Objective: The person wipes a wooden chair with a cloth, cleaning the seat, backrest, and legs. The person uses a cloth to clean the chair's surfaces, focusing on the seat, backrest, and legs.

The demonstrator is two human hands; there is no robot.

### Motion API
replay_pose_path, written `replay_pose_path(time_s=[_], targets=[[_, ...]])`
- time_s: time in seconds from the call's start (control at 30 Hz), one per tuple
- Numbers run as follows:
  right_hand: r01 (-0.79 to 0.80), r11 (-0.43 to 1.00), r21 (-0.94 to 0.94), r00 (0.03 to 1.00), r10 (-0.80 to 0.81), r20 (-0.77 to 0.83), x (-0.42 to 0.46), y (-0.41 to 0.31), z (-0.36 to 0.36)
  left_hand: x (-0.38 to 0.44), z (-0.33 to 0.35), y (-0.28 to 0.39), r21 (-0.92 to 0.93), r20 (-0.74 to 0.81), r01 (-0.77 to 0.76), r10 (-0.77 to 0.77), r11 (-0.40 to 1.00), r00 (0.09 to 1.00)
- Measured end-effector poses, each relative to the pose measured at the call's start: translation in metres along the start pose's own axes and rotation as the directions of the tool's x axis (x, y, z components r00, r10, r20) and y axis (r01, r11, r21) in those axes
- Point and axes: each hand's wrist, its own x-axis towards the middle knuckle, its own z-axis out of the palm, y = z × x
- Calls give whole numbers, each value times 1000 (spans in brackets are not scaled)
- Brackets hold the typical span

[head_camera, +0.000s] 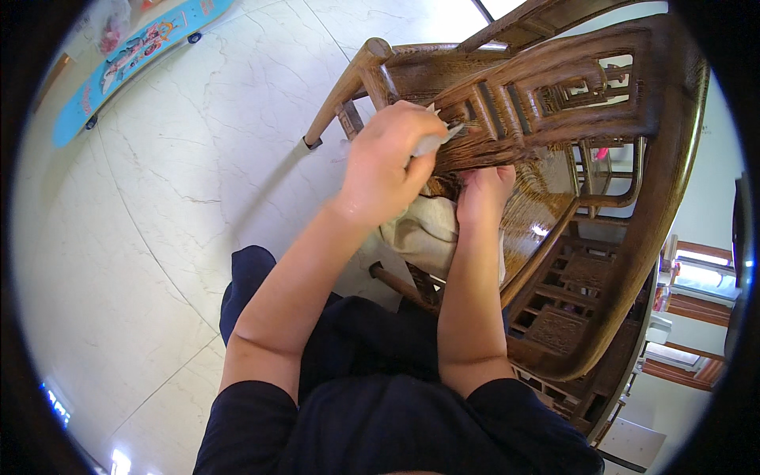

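A carved dark wooden armchair (594, 44) stands before me, its openwork back panel rising at the upper right. My left hand (395, 157) is closed on a greyish-white cloth or tissue (430, 144), with a bit of it sticking out against the lower part of the chair's back. Just to the right, my right hand (485, 193) is at the lower edge of that back panel, its fingertips partly hidden by the wood; whether it grips anything is unclear. A beige cloth (424, 234) lies bunched over the seat's near corner, below both hands.
A blue skateboard (139, 62) with printed figures lies on the pale marble-look floor tiles (178, 178) at the upper left, next to a clear plastic bag (110, 27). More carved wooden furniture (558, 329) stands at the right, beyond the chair's curved arm.
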Motion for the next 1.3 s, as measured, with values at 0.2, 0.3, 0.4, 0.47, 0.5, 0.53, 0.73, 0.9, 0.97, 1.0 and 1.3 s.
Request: replay_pose_path(time_s=[0.2,0.3,0.4,0.47,0.5,0.53,0.73,0.9,0.97,1.0,1.3], targets=[[-64,978,199,974,18,226,-12,-11,18,3,10,11,29,-84,124,-121,992,989],[-97,980,175,949,38,312,4,-10,11,5,6,14,-14,-13,167,-167,986,986],[-216,949,229,914,114,390,17,-14,9,4,4,13,-35,50,196,-195,980,980],[-131,981,144,936,74,345,23,-5,4,6,2,10,-17,46,167,-166,986,985],[-92,991,100,945,55,323,23,-3,6,7,0,8,10,26,135,-135,991,991],[-72,996,49,965,58,254,23,-2,7,7,-2,7,38,6,102,-103,994,995],[-165,982,-93,985,160,-64,22,-13,9,-3,-20,-4,93,206,341,-353,936,913],[-76,996,49,997,74,32,38,-9,19,-2,-42,-28,182,167,495,-523,850,836],[-38,999,0,996,38,86,38,-9,14,-1,-57,-37,71,248,626,-622,776,743],[-60,997,-44,992,64,110,39,-6,10,-4,-55,-36,84,244,631,-630,771,737],[-181,983,-23,983,181,-22,51,-2,18,-4,-40,-29,162,66,505,-520,848,852]])
